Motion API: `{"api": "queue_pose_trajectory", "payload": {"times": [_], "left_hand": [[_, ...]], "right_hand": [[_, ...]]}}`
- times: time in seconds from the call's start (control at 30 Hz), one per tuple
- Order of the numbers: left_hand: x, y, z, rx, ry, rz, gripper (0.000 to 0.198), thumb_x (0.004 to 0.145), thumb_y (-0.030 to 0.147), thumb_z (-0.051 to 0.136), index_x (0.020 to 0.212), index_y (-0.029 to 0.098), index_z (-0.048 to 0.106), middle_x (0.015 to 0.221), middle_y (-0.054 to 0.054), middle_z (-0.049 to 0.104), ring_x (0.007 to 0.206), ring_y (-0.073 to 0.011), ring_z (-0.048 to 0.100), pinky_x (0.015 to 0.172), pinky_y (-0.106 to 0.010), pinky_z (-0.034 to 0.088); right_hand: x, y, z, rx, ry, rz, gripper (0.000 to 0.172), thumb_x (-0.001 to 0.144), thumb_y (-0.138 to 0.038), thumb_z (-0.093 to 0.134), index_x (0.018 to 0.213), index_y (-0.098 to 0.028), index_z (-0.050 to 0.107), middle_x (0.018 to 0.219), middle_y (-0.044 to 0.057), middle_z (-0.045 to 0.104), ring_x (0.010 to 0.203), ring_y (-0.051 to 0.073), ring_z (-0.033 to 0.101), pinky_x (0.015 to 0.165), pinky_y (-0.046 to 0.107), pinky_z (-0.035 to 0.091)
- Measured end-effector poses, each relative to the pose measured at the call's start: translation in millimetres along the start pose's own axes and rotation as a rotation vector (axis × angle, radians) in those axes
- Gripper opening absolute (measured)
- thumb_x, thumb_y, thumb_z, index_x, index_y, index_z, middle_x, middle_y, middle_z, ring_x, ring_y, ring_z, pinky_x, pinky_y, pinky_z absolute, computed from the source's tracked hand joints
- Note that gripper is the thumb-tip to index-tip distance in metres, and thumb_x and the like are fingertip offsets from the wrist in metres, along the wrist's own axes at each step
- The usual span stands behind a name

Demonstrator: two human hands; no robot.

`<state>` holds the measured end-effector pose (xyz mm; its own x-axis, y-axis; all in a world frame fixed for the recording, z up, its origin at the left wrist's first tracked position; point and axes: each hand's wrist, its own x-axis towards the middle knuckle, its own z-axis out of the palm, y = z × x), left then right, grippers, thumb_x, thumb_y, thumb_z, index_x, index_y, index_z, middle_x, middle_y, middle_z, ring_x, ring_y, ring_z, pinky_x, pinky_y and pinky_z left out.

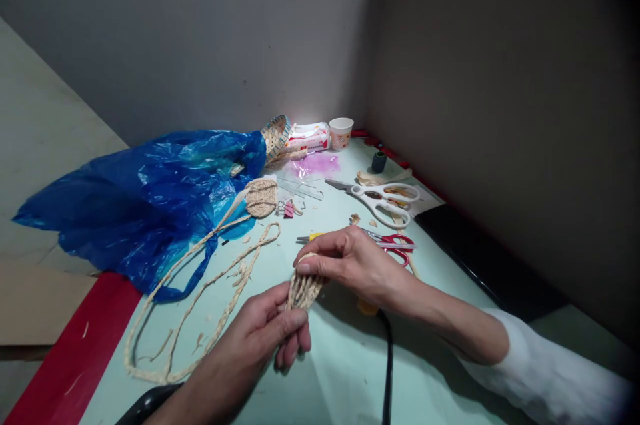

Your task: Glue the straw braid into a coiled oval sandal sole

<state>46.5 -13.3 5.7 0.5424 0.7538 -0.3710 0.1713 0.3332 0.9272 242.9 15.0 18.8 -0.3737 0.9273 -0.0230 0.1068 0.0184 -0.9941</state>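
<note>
A small bundle of braided straw cord [306, 289] is held between both hands above the table. My left hand [280, 328] pinches its lower end between thumb and fingers. From above, my right hand [350, 261] grips the top of the same bundle, its fingertips partly hidden. A long braided straw cord [233, 305] lies in loops on the table left of my hands. Farther back is a flat woven straw piece [261, 197] with strands running from it. Just behind my right hand lie red-handled scissors [400, 241], partly covered by it.
A blue plastic bag [150, 205] spreads over the left side. White-handled scissors [383, 198], a pink binder clip [289, 209] and straw scraps lie beyond my hands. A paper cup [341, 133], a tissue pack [310, 137] and a small woven basket [277, 137] stand by the wall. A black cable [387, 365] runs toward me.
</note>
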Motion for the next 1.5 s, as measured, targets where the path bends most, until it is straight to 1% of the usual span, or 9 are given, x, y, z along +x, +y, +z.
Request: {"api": "queue_pose_trajectory", "payload": {"times": [0.1,0.2,0.33,0.5,0.6,0.77,1.0,1.37,1.5], "left_hand": [[1.9,1.7,-2.5,-0.114,-0.013,0.006,0.057,0.082,0.034,0.071,0.133,0.022,0.05,0.095,-0.003,0.065,0.059,-0.0102,0.055,0.056,-0.025,0.042],[2.3,3.2,-4.1,-0.145,0.027,-0.007,0.065,0.083,0.037,0.07,0.139,0.017,0.045,0.093,-0.007,0.069,0.065,-0.0158,0.063,0.063,-0.029,0.047],[0.9,7.8,-3.8,-0.222,0.122,-0.061,0.043,0.092,0.043,0.056,0.123,0.013,0.056,0.088,-0.01,0.074,0.08,-0.02,0.067,0.081,-0.033,0.048],[5.1,1.9,-0.2,-0.089,0.089,-0.028,0.032,0.092,0.042,0.057,0.086,0.012,0.067,0.064,0.0,0.061,0.05,-0.0081,0.048,0.051,-0.022,0.037],[8.6,-5.1,0.5,-0.144,0.153,-0.003,0.026,0.087,0.038,0.065,0.086,0.012,0.067,0.062,0.002,0.056,0.045,-0.0056,0.042,0.044,-0.019,0.03],[9.5,-6.3,0.3,-0.267,0.25,0.048,0.025,0.082,0.039,0.069,0.081,0.014,0.063,0.061,0.003,0.056,0.044,-0.0054,0.042,0.043,-0.019,0.031],[5.3,-7.6,3.6,-0.072,0.323,0.157,0.03,0.087,0.044,0.064,0.076,0.016,0.061,0.061,0.002,0.057,0.047,-0.0079,0.048,0.045,-0.02,0.039],[10.4,-1.9,7.6,-0.096,0.304,0.108,0.032,0.083,0.045,0.069,0.073,0.015,0.063,0.054,0.003,0.058,0.042,-0.0084,0.051,0.044,-0.022,0.042],[8.8,0.5,9.9,-0.104,0.24,0.077,0.034,0.081,0.046,0.07,0.073,0.013,0.065,0.059,-0.002,0.067,0.045,-0.0126,0.06,0.048,-0.025,0.048]], "right_hand": [[5.4,1.7,-9.3,0.006,0.011,0.007,0.024,0.085,-0.037,0.067,0.075,-0.016,0.072,0.061,-0.002,0.056,0.056,0.011,0.044,0.051,0.024,0.033],[7.5,3.1,-15.8,0.008,0.022,0.015,0.028,0.084,-0.043,0.068,0.081,-0.015,0.074,0.061,-0.002,0.056,0.053,0.01,0.043,0.049,0.024,0.031],[7.4,5.0,-18.8,-0.006,0.05,0.031,0.026,0.084,-0.04,0.067,0.082,-0.015,0.074,0.059,-0.002,0.057,0.05,0.01,0.041,0.047,0.024,0.03],[8.7,4.7,-17.1,0.05,0.031,0.034,0.029,0.084,-0.044,0.068,0.089,-0.016,0.072,0.066,-0.001,0.061,0.053,0.011,0.048,0.051,0.024,0.037],[8.2,2.9,-12.5,0.094,0.032,0.024,0.031,0.087,-0.046,0.066,0.1,-0.017,0.068,0.074,-0.001,0.064,0.061,0.012,0.055,0.058,0.025,0.042],[3.0,7.0,6.0,0.172,-0.049,0.016,0.03,0.083,-0.045,0.071,0.083,-0.015,0.066,0.074,0.001,0.064,0.066,0.014,0.056,0.063,0.026,0.044],[-1.6,6.3,29.1,0.288,-0.021,0.002,0.038,0.088,-0.051,0.061,0.074,-0.016,0.061,0.066,0.002,0.063,0.064,0.015,0.058,0.065,0.029,0.044],[-4.3,8.3,37.0,0.394,-0.003,0.064,0.04,0.084,-0.055,0.065,0.071,-0.018,0.061,0.054,-0.002,0.061,0.054,0.018,0.064,0.058,0.029,0.049],[-3.1,10.1,37.2,0.406,0.022,0.074,0.044,0.088,-0.052,0.059,0.061,-0.017,0.058,0.045,-0.004,0.053,0.043,0.014,0.056,0.051,0.026,0.042]]}}
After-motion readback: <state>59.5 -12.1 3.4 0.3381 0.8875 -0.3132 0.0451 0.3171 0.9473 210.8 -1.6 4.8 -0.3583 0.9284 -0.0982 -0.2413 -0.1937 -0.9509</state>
